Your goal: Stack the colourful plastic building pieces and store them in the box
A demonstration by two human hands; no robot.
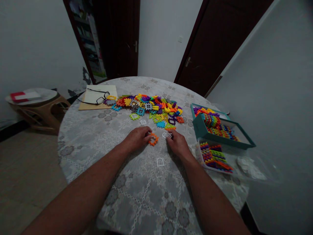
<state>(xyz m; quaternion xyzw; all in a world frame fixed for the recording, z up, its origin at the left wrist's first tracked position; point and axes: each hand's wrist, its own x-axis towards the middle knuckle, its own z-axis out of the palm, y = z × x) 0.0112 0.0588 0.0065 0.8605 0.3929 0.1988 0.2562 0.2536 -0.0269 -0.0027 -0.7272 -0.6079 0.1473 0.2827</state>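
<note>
My left hand (139, 138) grips an orange notched frame piece (156, 140) with an open middle, held just over the table. Between the thumb and fingers of my right hand (178, 142) is a small white window piece (166, 134) with a lattice. A second white window piece (160, 162) lies flat on the cloth between my forearms. Beyond my left hand lies another white window piece (143, 122). A heap of colourful interlocking plastic blocks (156, 106) spreads across the table past both hands, with a light blue block (160, 124) at its near edge.
On the right stand a teal box (226, 141) and a clear plastic tub (215, 168), both holding sorted blocks. A transparent bag of white pieces (250, 167) lies beside them. Glasses (100, 100) rest on paper (111, 89) at the far left. A stool (46, 111) stands left of the table.
</note>
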